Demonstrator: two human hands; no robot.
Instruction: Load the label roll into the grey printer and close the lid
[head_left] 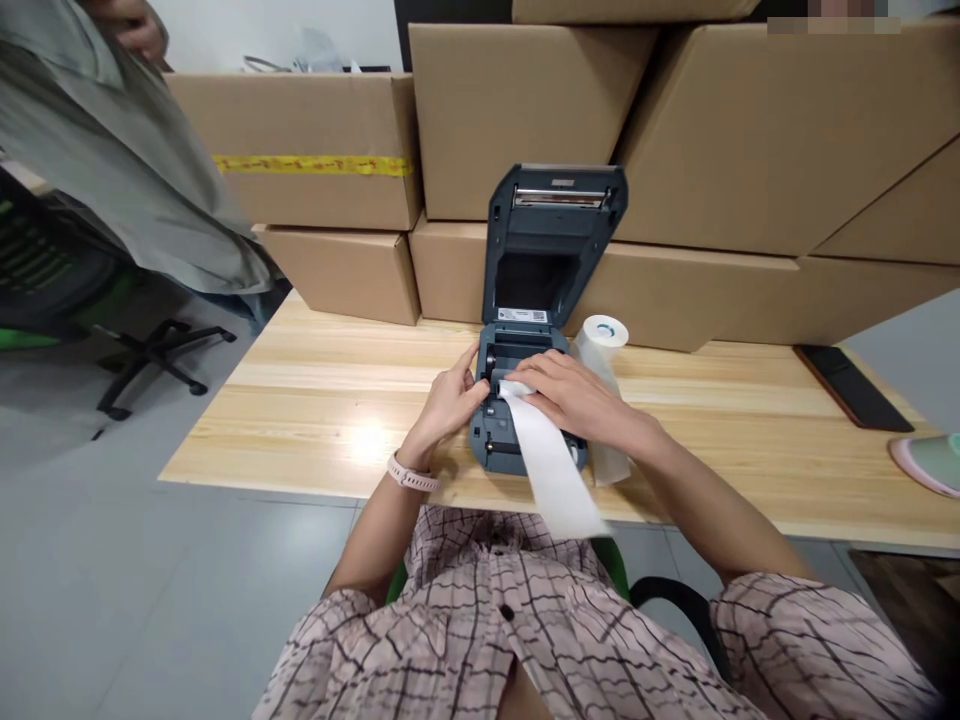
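Note:
A dark grey label printer (491,455) stands on the wooden table with its lid (555,240) tipped up and back. Inside its body lies a small roll of white label paper (551,470), whose loose strip hangs over the printer's front toward my lap. My right hand (574,395) is closed over that roll and partly hides it. At the printer's left side, my left hand (455,398) rests with the thumb on the inner edge and the fingers along the outside. Behind my right forearm stands a second white paper roll (604,335), with a strip trailing down.
Cardboard boxes (525,110) are stacked along the table's back. On the right lie a dark flat phone-like object (851,385) and a green and pink item (930,465). A person in a grey-green top (127,150) stands at the left, near an office chair (150,355).

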